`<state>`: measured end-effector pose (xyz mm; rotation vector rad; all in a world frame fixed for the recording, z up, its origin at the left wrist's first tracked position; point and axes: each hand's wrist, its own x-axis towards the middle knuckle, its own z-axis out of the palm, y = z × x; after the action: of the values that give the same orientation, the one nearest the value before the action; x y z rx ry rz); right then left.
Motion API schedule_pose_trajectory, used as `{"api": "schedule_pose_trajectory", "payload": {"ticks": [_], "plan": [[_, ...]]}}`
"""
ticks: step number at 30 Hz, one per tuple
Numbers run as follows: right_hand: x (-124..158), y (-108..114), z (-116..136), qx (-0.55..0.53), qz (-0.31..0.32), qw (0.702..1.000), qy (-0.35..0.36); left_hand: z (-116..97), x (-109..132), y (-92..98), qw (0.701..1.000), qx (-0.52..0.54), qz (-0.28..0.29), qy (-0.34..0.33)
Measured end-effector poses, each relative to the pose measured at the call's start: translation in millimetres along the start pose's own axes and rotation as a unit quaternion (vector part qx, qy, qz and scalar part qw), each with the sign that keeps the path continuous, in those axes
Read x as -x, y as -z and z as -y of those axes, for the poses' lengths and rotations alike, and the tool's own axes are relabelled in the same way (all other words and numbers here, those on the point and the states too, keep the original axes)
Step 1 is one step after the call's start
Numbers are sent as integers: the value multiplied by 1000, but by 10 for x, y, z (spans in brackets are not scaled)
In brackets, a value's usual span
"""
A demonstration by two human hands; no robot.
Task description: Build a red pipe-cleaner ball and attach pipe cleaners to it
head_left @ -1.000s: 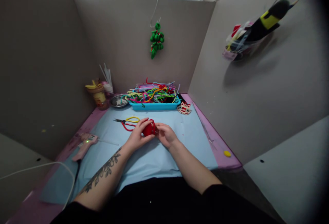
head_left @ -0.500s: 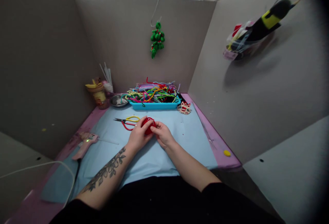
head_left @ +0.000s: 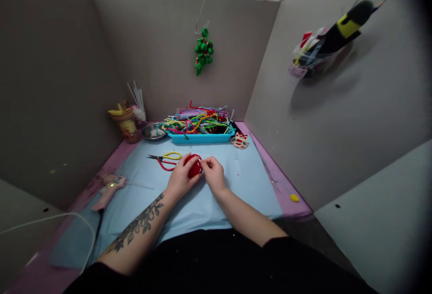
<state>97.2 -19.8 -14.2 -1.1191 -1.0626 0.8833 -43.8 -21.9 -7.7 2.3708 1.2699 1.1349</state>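
A round red craft piece (head_left: 193, 167) with small white bits along its right edge is held low over the blue cloth. My left hand (head_left: 182, 178) grips it from the left, fingers over its top and thumb below. At that right edge, my right hand (head_left: 213, 172) has its thumb and fingertips pinched together; what lies between them is too small to make out. Just left of my left hand lie scissors (head_left: 164, 159) with one yellow and one red handle, their blades pointing left.
Behind my hands stands a blue tray (head_left: 202, 138) heaped with colourful pipe cleaners, between a metal bowl (head_left: 154, 131) and a beaded-looking red and white ornament (head_left: 239, 140). A pink glue gun (head_left: 110, 192) with a lit green light lies left. Tweezers (head_left: 271, 176) and a yellow disc (head_left: 294, 198) lie right.
My right hand has drawn back from the face of the red piece to its right edge, fingers now pinched. More of the red surface shows. My left hand keeps its hold.
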Motion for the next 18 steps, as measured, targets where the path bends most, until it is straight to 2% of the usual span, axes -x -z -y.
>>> {"api": "schedule_pose_trajectory", "payload": {"ticks": [4, 7, 9, 11, 14, 18], "plan": [[-21, 72, 27, 129, -20, 985, 116, -5, 8, -11, 999, -5, 22, 26], [-44, 145, 84, 137, -10, 972, 190, -3, 0, -5, 998, 5, 33, 46], [-62, 195, 133, 116, 31, 968, 220, 5, -16, 8, 998, 25, 36, 50], [-84, 237, 170, 69, 95, 969, 217, 14, -34, 24, 997, 52, 40, 44], [-117, 272, 174, -37, 168, 971, 163, 23, -46, 35, 995, 88, 41, 23], [-128, 266, 101, -103, 159, 977, 99, 40, -20, 17, 995, 96, 12, 13]]}}
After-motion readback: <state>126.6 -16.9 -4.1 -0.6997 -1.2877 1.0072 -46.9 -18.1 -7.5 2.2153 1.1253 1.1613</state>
